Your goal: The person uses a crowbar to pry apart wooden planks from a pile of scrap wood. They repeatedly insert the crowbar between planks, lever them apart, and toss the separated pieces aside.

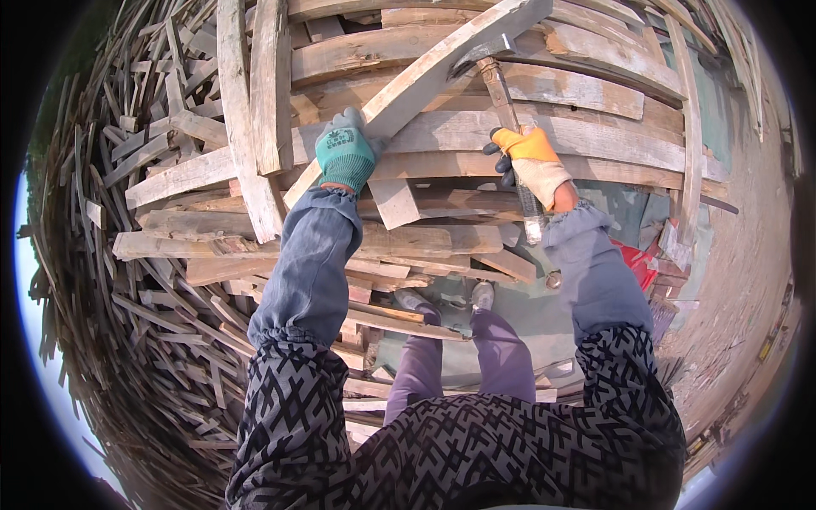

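My left hand (347, 150), in a green and grey work glove, grips a long wooden beam (440, 70) that lies slanted over the stacked boards. In an orange and cream glove with dark fingertips, my right hand (528, 156) is closed around the shaft of a claw hammer (500, 95). The hammer's metal head is up against the side of the beam, right of my left hand. Its handle points down towards me, its lower end wrapped in a pale material. Whether a nail is at the hammer's head cannot be told.
Boards (446, 131) lie stacked crosswise before me, with two upright-running planks (271, 89) on their left. A large heap of loose wood (172, 344) fills the left side. Shorter offcuts lie near my feet. A red object (637, 264) is at the right, beside bare ground (746, 223).
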Motion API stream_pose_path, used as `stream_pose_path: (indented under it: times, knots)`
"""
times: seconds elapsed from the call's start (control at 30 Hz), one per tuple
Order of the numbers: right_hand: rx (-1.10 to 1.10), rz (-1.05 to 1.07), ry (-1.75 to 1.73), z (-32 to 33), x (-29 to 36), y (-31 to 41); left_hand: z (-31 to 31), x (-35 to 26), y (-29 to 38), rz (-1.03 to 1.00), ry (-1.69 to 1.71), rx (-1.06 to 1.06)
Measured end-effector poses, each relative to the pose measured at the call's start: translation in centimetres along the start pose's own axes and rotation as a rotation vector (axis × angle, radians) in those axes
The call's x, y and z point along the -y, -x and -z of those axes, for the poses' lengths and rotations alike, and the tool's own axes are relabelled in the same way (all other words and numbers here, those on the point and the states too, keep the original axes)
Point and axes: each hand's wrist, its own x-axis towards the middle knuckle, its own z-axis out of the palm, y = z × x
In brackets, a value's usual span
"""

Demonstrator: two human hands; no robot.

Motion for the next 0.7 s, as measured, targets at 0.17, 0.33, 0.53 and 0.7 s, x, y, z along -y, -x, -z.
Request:
stream_pose_path:
  times: [0.17, 0.33, 0.53, 0.7]
  knots:
    - [0.014, 0.061, 0.169, 2.4, 0.5, -0.9, 0.7, 0.4, -0.4, 0.004, 0.047, 0.075]
    - [0.042, 0.040, 0.326, 3.2, -0.3, -2.8, 0.7, 1.1, -1.0, 0.000, 0.096, 0.102]
    - [-0.077, 0.122, 0.380, 3.3, -4.8, -5.2, -0.2, 1.2, -0.3, -0.074, 0.054, -0.025]
    - [-0.204, 0.023, 0.054, 1.8, -0.1, 0.5, -0.2, 1.0, 0.0, -0.060, 0.050, -0.027]
